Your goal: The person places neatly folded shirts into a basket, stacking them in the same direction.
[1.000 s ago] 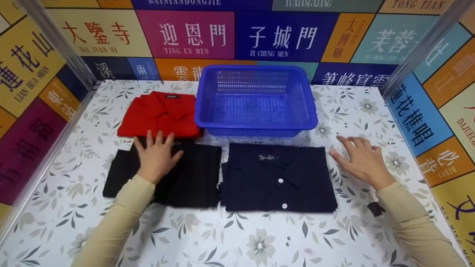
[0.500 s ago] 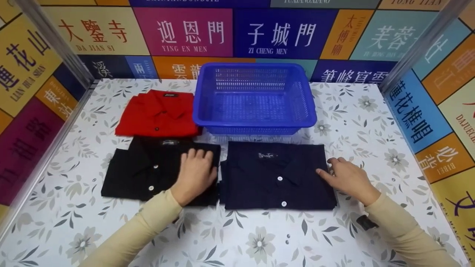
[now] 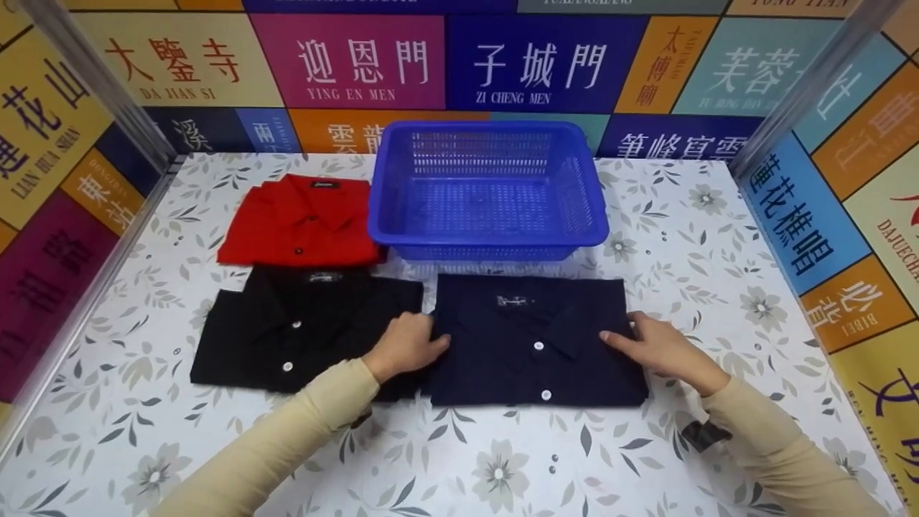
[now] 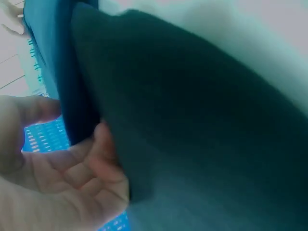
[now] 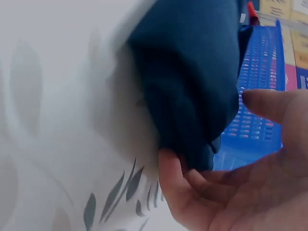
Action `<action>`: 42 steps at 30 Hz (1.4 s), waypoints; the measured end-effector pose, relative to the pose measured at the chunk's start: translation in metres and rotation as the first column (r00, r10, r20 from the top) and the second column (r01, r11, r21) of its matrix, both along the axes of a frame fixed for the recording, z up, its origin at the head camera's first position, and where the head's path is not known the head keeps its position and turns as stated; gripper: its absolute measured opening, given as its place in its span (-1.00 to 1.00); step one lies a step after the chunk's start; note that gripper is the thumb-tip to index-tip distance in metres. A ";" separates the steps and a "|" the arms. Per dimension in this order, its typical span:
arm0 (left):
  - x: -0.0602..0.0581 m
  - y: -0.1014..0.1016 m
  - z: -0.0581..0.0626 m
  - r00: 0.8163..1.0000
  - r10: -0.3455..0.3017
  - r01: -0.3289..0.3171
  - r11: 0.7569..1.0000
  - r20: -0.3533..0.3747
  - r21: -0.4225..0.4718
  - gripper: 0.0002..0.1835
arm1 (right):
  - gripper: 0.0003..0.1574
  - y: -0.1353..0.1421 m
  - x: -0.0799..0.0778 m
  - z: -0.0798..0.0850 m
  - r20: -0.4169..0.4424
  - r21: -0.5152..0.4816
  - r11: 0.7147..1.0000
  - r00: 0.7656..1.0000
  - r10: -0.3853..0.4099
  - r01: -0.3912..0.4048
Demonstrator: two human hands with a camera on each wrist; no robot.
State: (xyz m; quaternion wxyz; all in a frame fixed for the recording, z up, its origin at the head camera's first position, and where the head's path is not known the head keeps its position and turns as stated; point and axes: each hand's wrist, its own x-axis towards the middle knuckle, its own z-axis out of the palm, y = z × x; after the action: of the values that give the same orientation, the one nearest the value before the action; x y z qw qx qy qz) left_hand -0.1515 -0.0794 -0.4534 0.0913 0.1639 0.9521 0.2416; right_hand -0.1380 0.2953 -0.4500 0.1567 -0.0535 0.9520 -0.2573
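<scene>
A folded navy shirt (image 3: pixel 495 373) with white buttons lies in front of the basket. My left hand (image 3: pixel 406 345) grips its left edge, the thumb over the top and the fingers tucked into the gap beside a folded black shirt (image 3: pixel 244 352). At the opposite edge, my right hand (image 3: pixel 668 348) holds the navy shirt between thumb and fingers. In the right wrist view, fingertips (image 5: pixel 171 163) curl at the underside of the navy cloth (image 5: pixel 192 72). The left wrist view has the fingers (image 4: pixel 103 159) between navy and black cloth.
Behind the shirts stands a blue plastic basket (image 3: pixel 488 253) with nothing in it. A folded red shirt (image 3: pixel 273 222) lies to its left, behind the black one. Printed panels (image 3: pixel 373 64) wall in the floral-patterned table (image 3: pixel 495 467) at the back and sides.
My left hand has moved right, across the black shirt to the navy shirt's left edge. The right hand has come in and down to the navy shirt's right edge, and both now grip it.
</scene>
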 end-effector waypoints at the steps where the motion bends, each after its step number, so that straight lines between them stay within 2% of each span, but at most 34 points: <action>1: -0.001 0.001 0.002 0.999 0.006 -0.006 1.000 0.045 0.006 -0.64 | -0.07 0.000 0.000 0.000 0.039 -0.040 0.999 0.999 -0.015 0.016; 4: -0.003 0.003 0.008 0.979 0.043 -0.053 0.998 0.200 0.046 -0.65 | -0.04 0.000 -0.001 0.000 0.145 -0.135 0.988 0.988 -0.058 0.078; 7: -0.005 0.003 0.012 0.929 0.096 -0.149 0.981 0.357 0.123 -0.54 | -0.13 0.001 -0.001 0.001 0.212 -0.236 0.962 0.974 -0.085 0.135; 8: -0.006 0.002 0.012 0.907 0.107 -0.187 0.969 0.408 0.161 -0.49 | -0.16 0.000 -0.001 0.001 0.229 -0.274 0.949 0.969 -0.094 0.156; 10: -0.008 0.002 0.012 0.852 0.110 -0.264 0.934 0.513 0.238 -0.54 | -0.22 0.000 -0.001 0.001 0.257 -0.345 0.918 0.960 -0.108 0.195; 13: -0.012 0.003 0.011 0.766 0.082 -0.371 0.866 0.638 0.334 -0.78 | -0.24 0.001 -0.002 0.002 0.343 -0.485 0.831 0.933 -0.105 0.272; 15: -0.015 0.004 0.009 0.723 0.045 -0.418 0.823 0.689 0.385 -0.84 | -0.22 0.003 -0.003 0.001 0.392 -0.541 0.784 0.916 -0.085 0.305; 16: -0.016 0.004 0.008 0.709 0.029 -0.434 0.806 0.705 0.403 -0.84 | -0.18 0.005 -0.003 0.000 0.420 -0.565 0.759 0.905 -0.073 0.323; 17: -0.017 0.005 0.007 0.701 0.016 -0.443 0.794 0.713 0.417 -0.85 | -0.14 0.006 -0.003 -0.001 0.446 -0.584 0.736 0.893 -0.062 0.342; 18: -0.018 0.006 0.006 0.697 0.007 -0.448 0.785 0.717 0.427 -0.86 | -0.10 0.007 -0.003 -0.002 0.465 -0.589 0.725 0.884 -0.057 0.356; 20: -0.019 0.009 0.005 0.692 -0.012 -0.454 0.771 0.722 0.447 -0.87 | 0.01 0.009 -0.003 -0.004 0.483 -0.590 0.719 0.874 -0.050 0.367; 22: -0.019 0.012 0.002 0.679 -0.038 -0.470 0.745 0.733 0.473 -0.77 | 0.06 0.010 -0.003 -0.005 0.494 -0.592 0.711 0.868 -0.051 0.379; 24: -0.020 0.015 0.001 0.674 -0.061 -0.481 0.719 0.736 0.501 -0.58 | 0.02 0.011 -0.003 -0.006 0.502 -0.600 0.697 0.863 -0.056 0.394; 27: -0.022 0.018 -0.002 0.672 -0.089 -0.512 0.661 0.736 0.548 -0.36 | -0.08 0.011 -0.004 -0.006 0.497 -0.632 0.665 0.866 -0.048 0.399; 31: -0.023 0.021 -0.006 0.705 -0.066 -0.521 0.627 0.706 0.579 -0.37 | -0.14 0.010 -0.004 -0.006 0.478 -0.682 0.623 0.878 -0.017 0.383; 35: -0.023 0.022 -0.008 0.757 -0.052 -0.489 0.617 0.652 0.616 -0.41 | -0.13 0.009 -0.004 -0.007 0.443 -0.724 0.590 0.897 0.001 0.357; 38: -0.022 0.021 -0.008 0.790 -0.056 -0.455 0.615 0.611 0.644 -0.40 | -0.13 0.008 -0.004 -0.006 0.381 -0.744 0.595 0.925 0.002 0.305; 42: -0.016 0.019 -0.006 0.825 -0.059 -0.401 0.638 0.562 0.657 -0.34 | -0.14 0.006 -0.002 -0.003 0.273 -0.716 0.661 0.962 -0.031 0.224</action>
State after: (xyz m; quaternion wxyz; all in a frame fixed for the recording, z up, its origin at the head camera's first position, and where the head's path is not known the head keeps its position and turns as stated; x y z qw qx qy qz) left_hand -0.1676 -0.0609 -0.4599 0.2519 0.0171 0.7109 0.6564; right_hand -0.1401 0.3018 -0.4534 0.2153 -0.0142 0.7410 -0.6359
